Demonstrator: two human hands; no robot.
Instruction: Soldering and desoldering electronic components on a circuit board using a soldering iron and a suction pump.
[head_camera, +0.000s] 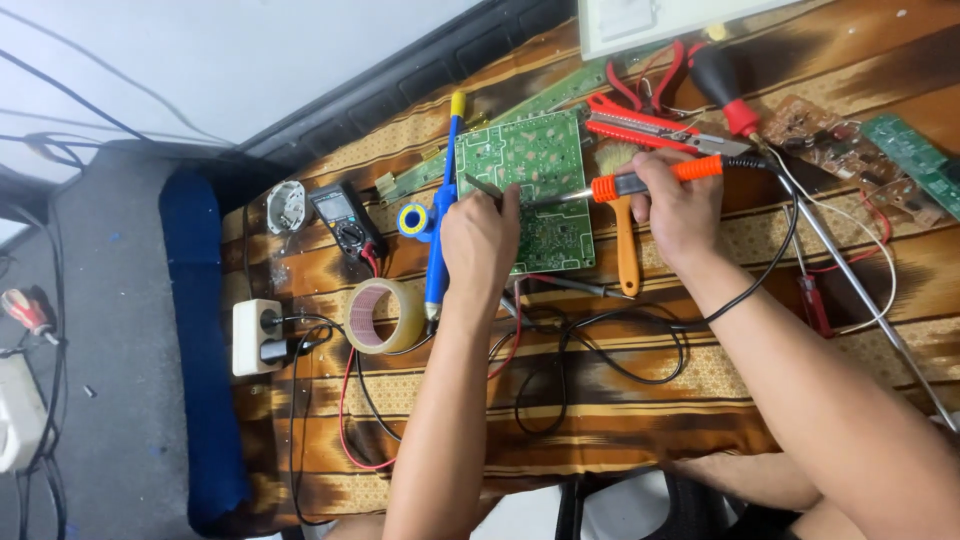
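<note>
At far left, a white power socket (256, 336) lies on the patterned cloth (620, 400), with a roll of clear tape (385, 316) just beside it and a multimeter (346, 218) farther up. A blue desoldering pump (442, 200) lies along the left edge of the green circuit board (535, 170), which sits at the centre of the cloth, directly under and between your hands. Your left hand (478, 245) rests on the board's lower left part, closed around thin tweezers (484, 189) whose tips point up and left over the board. Your right hand (680, 210) is just right of the board, gripping an orange-handled soldering iron (650, 180); its metal tip reaches left onto the board, close to your left hand. A red utility knife (650, 127) lies above the iron.
</note>
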